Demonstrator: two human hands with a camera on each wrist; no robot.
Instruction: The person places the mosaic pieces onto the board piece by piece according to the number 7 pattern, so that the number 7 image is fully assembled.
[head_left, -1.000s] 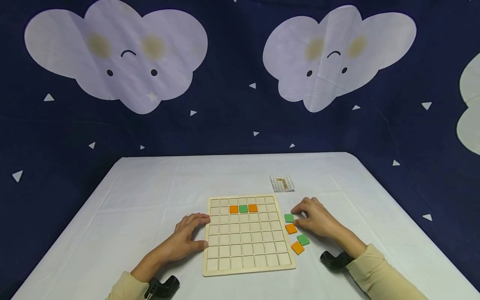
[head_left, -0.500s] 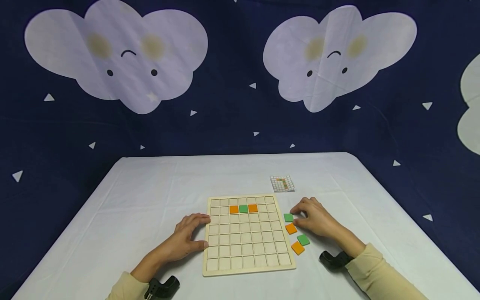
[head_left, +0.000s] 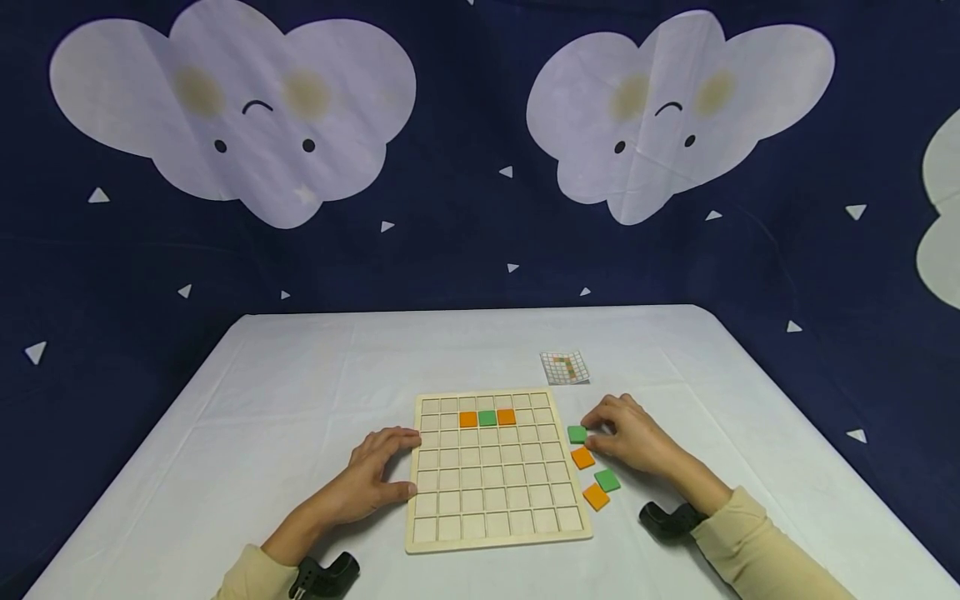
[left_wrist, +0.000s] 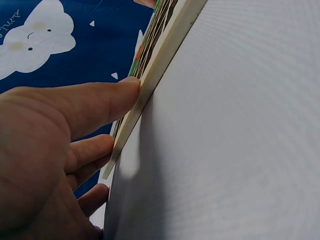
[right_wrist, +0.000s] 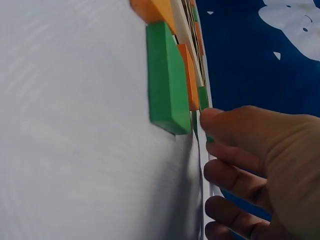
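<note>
A square wooden grid board (head_left: 497, 492) lies on the white table, with an orange tile (head_left: 468, 419), a green tile (head_left: 487, 417) and another orange tile (head_left: 506, 417) side by side in its second row. My left hand (head_left: 375, 475) rests at the board's left edge, fingertips and thumb against the rim and spread apart. To the right of the board, my right hand (head_left: 630, 433) pinches a loose green tile (head_left: 577, 434) between thumb and forefinger. In the right wrist view the thumb (right_wrist: 235, 127) hides part of that tile, and the other fingers are loosely bent.
Below the pinched tile lie a loose orange tile (head_left: 582, 457), a green one (head_left: 607, 480) and another orange one (head_left: 596, 497). A small pattern card (head_left: 565, 367) sits behind the board's far right corner. A dark blue cloth with clouds (head_left: 450, 267) hangs beyond the table.
The green tile at my right fingertips has shifted slightly left, toward the board. My left hand and the board stay where they were.
</note>
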